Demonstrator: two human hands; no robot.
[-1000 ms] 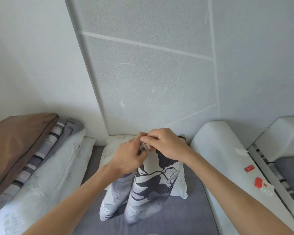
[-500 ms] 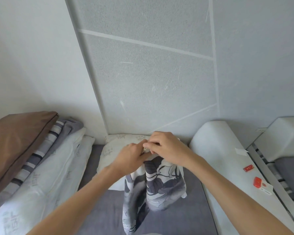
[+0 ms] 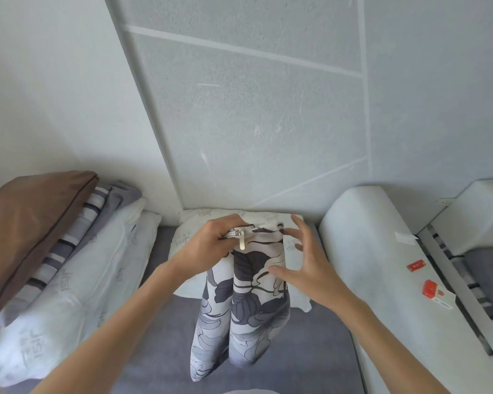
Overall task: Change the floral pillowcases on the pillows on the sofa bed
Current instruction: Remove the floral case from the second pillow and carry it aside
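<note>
- My left hand (image 3: pixel 208 248) gripped the floral pillowcase (image 3: pixel 248 302) by its zipper (image 3: pixel 241 237) end, at 6 o'clock of the bare pillow (image 3: pixel 188 240).
- My right hand (image 3: pixel 305 265) hovered spread, holding nothing.
- Step: opening the case; next, I judged, widening its mouth.

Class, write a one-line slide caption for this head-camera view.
Left hand grips the grey-and-white floral pillowcase at its zip above a bare white pillow; right hand open.

Home bedroom: sofa bed (image 3: pixel 268 351), stacked pillows (image 3: pixel 69 265)
</note>
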